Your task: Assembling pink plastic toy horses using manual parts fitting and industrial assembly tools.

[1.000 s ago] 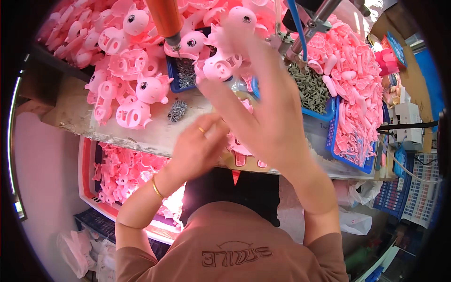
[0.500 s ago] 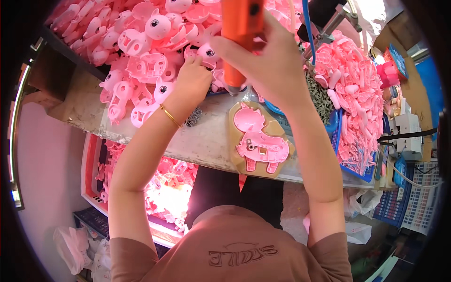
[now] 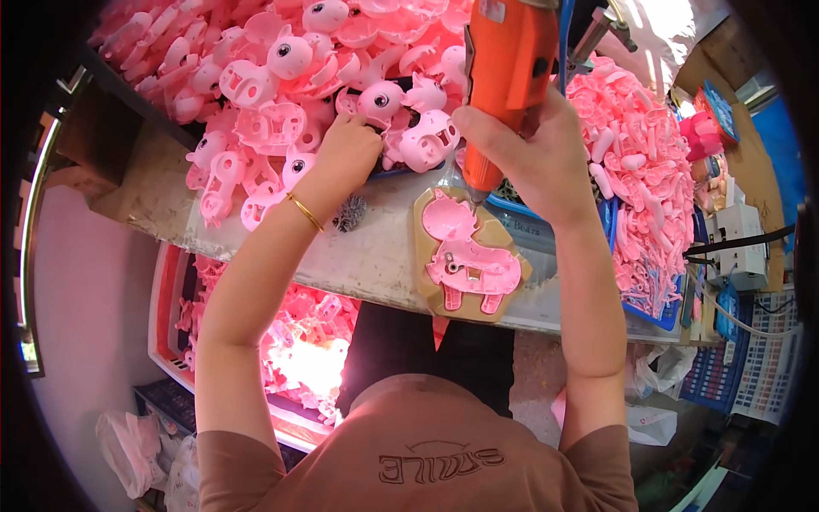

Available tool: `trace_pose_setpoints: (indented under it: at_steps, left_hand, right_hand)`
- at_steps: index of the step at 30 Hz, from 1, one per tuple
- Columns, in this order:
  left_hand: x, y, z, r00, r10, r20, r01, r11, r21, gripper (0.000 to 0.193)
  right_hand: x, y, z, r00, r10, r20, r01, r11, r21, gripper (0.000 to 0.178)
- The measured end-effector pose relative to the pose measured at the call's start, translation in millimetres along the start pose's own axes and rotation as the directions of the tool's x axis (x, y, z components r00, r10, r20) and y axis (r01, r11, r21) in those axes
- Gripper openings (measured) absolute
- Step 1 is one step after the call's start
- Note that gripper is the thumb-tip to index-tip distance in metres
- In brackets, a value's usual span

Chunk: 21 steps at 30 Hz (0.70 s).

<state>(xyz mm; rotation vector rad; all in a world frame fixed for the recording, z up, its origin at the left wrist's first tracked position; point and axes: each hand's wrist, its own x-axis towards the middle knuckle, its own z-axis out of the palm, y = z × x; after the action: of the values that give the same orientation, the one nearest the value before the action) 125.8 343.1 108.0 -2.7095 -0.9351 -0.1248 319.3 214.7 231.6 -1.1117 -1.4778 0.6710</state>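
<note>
My right hand point(image 3: 536, 158) is wrapped round an orange electric screwdriver point(image 3: 505, 81). Its metal tip points down, just above the upper right of a tan holding block point(image 3: 420, 282). In the block's hollow lies a pink animal-shaped toy shell half point(image 3: 482, 264), inner side up, with a small round metal piece point(image 3: 452, 266) in its body. My left hand point(image 3: 351, 154) reaches to the front of a heap of pink toy shells point(image 3: 281, 124). Its fingers are curled at the edge of a pink plastic shell; the fingertips are partly hidden. A head with a painted eye point(image 3: 380, 100) is beside them.
At the right, a blue basket point(image 3: 616, 226) holds small pink parts point(image 3: 636, 171). A grey bristly ball point(image 3: 350, 212) sits on the worktable point(image 3: 341, 260). Below the table at left stands a red-rimmed crate point(image 3: 162, 320) of pink parts. A grey-white box with cables point(image 3: 738, 243) is far right.
My right hand has moved the screwdriver to the right, uncovering pink shells behind it. My left hand stays at the heap, shifted slightly left.
</note>
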Motion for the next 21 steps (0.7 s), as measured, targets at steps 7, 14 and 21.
trace_pose_setpoints:
  at_steps: [7,14,21]
  left_hand:
    - [-8.1,-2.2,4.6,0.993,-0.055,-0.109,0.051,0.998,-0.031,0.014]
    - [-8.3,-2.2,-6.2,0.996,-0.001,-0.086,-0.006,0.997,-0.08,0.011]
    - [-25.8,21.5,-30.9,0.948,-0.047,-0.314,-0.049,0.955,-0.292,0.008]
  right_hand:
    - [-4.3,1.5,-8.9,0.998,0.066,0.016,-0.066,0.998,-0.011,0.039]
    - [-6.0,3.5,-15.5,0.998,0.009,0.064,-0.011,0.999,0.033,0.032]
    - [-14.5,0.0,-15.7,0.984,0.13,0.125,-0.141,0.987,0.083,0.023]
